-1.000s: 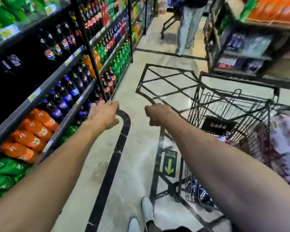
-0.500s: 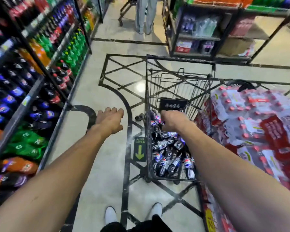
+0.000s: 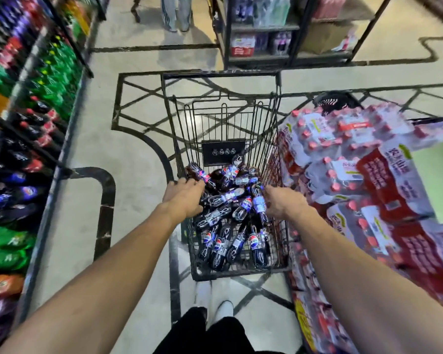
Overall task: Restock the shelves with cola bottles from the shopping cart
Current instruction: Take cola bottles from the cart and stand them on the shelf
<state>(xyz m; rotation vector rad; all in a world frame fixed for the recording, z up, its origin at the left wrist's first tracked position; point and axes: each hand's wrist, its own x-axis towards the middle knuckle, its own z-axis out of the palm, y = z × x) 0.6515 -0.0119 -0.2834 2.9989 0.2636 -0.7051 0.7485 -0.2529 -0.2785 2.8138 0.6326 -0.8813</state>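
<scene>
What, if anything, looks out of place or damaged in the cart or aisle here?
Nothing stands out. The cola bottles lie jumbled in the shopping cart, as loose stock would, with no visible spill. Both hands, left hand and right hand, reach over them, neither closed on a bottle.

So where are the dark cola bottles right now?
In the head view, the dark cola bottles lie piled in the black wire shopping cart at centre, between both hands, shelves to the left.

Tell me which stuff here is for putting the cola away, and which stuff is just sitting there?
For the job:
- cola bottles piled in the shopping cart
- left hand and right hand, reaching in
- drink shelves on the left

Just there:
- wrapped packs of red-capped bottles on the right
- far shelf unit
- another person's legs
</scene>
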